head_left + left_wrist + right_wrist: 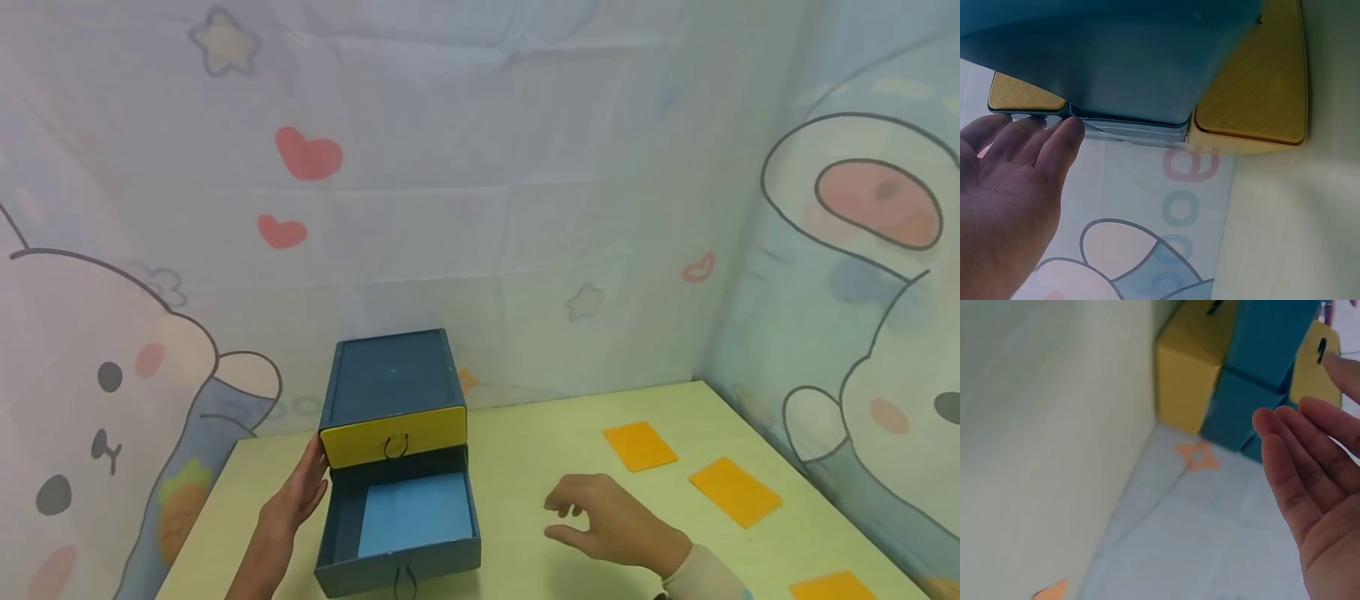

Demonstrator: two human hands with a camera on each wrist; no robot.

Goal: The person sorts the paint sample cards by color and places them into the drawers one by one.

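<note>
A small drawer cabinet (393, 375) stands on the table, dark blue on top with a yellow upper drawer (435, 429). Below it a blue drawer (427, 562) is pulled out, and a flat light blue sheet (416, 512) lies inside. My left hand (296, 492) rests its extended fingers against the cabinet's left side, near the upper drawer's corner. To the right of the pulled-out drawer, my right hand (607, 517) hovers over the table with loosely bent fingers and nothing in it. Under the blue drawer, a yellow lower drawer (1254, 94) shows in the left wrist view.
Orange square sheets lie apart on the right of the table: one at the back (640, 446), another nearer the right edge (735, 492), a third at the front (832, 587). A printed cloth backdrop (525, 250) hangs behind the table and along both sides.
</note>
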